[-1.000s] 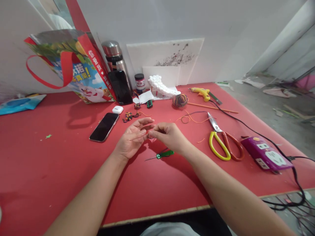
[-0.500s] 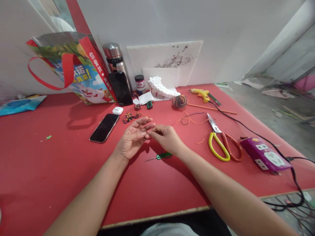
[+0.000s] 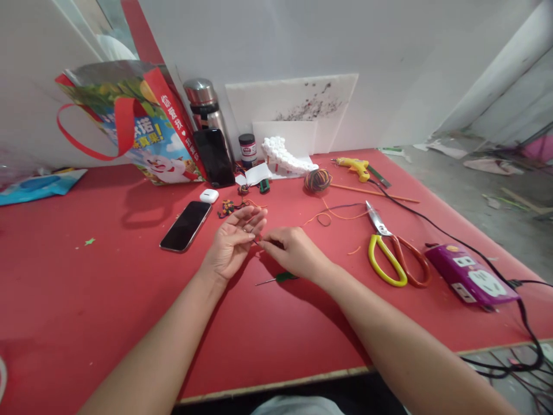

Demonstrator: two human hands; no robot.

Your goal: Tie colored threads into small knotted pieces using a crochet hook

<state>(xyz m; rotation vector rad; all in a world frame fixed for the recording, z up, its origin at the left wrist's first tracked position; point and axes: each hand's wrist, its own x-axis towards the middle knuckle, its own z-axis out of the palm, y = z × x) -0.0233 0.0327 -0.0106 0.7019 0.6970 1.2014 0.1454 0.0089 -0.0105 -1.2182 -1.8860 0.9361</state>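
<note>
Between my two hands runs a thin dark piece of yarn (image 3: 256, 242). My left hand (image 3: 233, 239) is palm up, its thumb pressed toward the fingers on the yarn while the other fingertips curl loosely. My right hand (image 3: 289, 248) pinches the yarn between thumb and index finger, close beside the left thumb. Beneath the right hand lies a small hook with a green handle (image 3: 284, 277), partly hidden. Multicoloured yarn from a ball (image 3: 318, 180) trails in orange and purple loops (image 3: 324, 218) beyond the right hand.
Large scissors (image 3: 386, 248) and a purple power strip (image 3: 473, 276) lie at right. A yellow glue gun (image 3: 352, 167) rests behind them. At left are a phone (image 3: 185, 226), an earbud case (image 3: 209, 196) and a patterned bag (image 3: 159, 144). A steel flask (image 3: 203, 98) stands at the back.
My right hand has drawn slightly down and away from the left fingertips, with dark yarn now showing between them. The view has shifted a little.
</note>
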